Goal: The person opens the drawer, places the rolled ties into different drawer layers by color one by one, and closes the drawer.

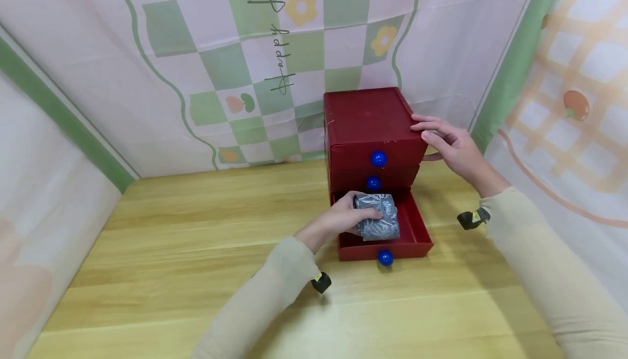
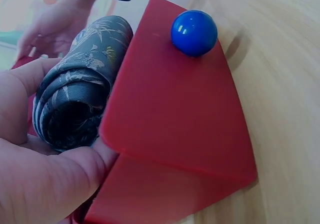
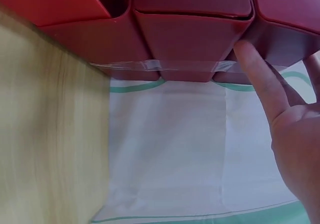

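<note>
My left hand (image 1: 340, 217) grips a rolled-up dark grey-blue cloth (image 1: 385, 228) with a pale plant pattern, its thumb across the top. The roll is at the pulled-out bottom drawer (image 1: 418, 227) of a red three-drawer cabinet (image 1: 370, 114). In the left wrist view the cloth (image 2: 102, 54) shows its coiled end, close behind the drawer front (image 2: 170, 99). Fairly straight fingers of my right hand (image 1: 456, 149) rest on the cabinet's upper right edge. From the right wrist view, one finger of that hand (image 3: 295, 129) touches the side of the cabinet (image 3: 195, 44).
Blue ball knobs (image 1: 385, 257) stick out from the drawer fronts. The cabinet stands on a wooden table (image 1: 196, 250), near a checkered curtain (image 1: 211, 37) at the back. Another curtain (image 1: 579, 146) hangs on the right. Clear tape (image 3: 185, 66) runs along the cabinet's side.
</note>
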The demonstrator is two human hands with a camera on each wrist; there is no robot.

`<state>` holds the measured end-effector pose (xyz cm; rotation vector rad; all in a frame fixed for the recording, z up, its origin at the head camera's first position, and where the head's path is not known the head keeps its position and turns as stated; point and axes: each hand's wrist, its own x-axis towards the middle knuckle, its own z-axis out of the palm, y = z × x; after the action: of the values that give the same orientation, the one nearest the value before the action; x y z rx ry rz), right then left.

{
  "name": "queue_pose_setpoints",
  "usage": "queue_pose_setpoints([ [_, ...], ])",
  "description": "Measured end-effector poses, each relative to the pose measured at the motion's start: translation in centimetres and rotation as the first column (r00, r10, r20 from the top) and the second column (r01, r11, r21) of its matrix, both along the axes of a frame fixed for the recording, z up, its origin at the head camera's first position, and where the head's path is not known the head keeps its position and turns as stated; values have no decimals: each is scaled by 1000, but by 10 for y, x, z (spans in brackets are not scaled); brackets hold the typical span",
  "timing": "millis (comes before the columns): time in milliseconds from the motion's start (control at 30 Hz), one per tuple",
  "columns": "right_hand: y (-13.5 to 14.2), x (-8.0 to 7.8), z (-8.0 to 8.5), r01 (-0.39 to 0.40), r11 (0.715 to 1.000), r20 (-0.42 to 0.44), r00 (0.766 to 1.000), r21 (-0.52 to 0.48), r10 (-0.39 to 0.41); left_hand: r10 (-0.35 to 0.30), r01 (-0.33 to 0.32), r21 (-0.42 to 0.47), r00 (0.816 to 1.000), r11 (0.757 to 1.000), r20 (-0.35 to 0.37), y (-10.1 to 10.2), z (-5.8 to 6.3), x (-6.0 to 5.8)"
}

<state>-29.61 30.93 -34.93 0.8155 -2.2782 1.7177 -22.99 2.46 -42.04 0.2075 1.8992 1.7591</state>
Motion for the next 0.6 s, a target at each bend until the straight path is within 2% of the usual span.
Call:
queue_pose_setpoints([
  [233,-1,-1,5,40,998,-20,999,46,-39,37,-37,1,999,999,29,7,-5,-2],
  [400,-5,-3,7,39,995,-49,998,89,-35,12,-15,49,998,999,61,12,-10,-6],
  [600,-5,-5,4,18,997,-31,999,69,-16,-13,9,50,997,999,74,15,-13,-8],
])
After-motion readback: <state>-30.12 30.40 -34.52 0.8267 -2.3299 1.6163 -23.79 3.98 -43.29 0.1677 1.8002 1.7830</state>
